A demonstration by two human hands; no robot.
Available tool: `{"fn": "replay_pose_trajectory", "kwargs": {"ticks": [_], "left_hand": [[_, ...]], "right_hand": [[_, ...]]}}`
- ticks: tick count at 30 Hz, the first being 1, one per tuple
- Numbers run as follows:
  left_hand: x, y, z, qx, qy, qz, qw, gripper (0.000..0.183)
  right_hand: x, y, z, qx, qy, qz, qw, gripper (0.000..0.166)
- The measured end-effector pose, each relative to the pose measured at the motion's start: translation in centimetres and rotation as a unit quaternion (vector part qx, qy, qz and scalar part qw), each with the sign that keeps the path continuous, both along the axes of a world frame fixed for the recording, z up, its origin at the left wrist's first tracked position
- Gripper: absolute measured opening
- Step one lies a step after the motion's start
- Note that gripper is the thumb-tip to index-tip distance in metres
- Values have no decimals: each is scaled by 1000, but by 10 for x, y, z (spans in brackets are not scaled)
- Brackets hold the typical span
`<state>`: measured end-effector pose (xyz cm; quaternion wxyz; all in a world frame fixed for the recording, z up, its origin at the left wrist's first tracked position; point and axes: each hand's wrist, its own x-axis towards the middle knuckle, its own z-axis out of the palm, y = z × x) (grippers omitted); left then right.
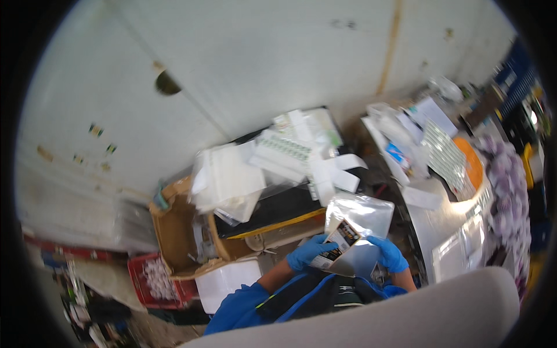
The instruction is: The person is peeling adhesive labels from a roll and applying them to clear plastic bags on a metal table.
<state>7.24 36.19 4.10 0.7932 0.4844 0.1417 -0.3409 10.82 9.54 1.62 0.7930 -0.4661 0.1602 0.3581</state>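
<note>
In a blue glove, my left hand (311, 252) grips a black printed label card (347, 232) with a pale edge; it bears writing. Behind and under the card is a shiny clear plastic bag or stack of bags (370, 211), held up in front of my body. My right hand (389, 255), also gloved in blue, pinches the right side of this plastic, close to the card's right end. Its fingers are partly hidden behind the plastic. Just beyond the hands lie white paper strips (328, 180) and sheets of green-printed labels (283, 150) on a black surface with a yellow edge (274, 224).
Left of the hands stand an open cardboard box (174, 235), a white lid or board (228, 280) and a red crate (139, 278) of small white pieces. A metal table (422, 226) at right bears papers, plastic and an orange disc (470, 163). Purple-and-white netted bags (507, 187) lie beyond.
</note>
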Motion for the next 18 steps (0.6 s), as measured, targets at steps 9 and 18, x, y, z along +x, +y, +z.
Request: {"fn": "replay_pose_trajectory", "kwargs": {"ticks": [9, 18], "left_hand": [[45, -99, 0, 118, -119, -58, 984, 23], [52, -187, -45, 45, -183, -50, 981, 30]], "right_hand": [[-33, -86, 79, -238, -216, 106, 941, 53], [-222, -391, -64, -657, -69, -463, 591, 55]]}}
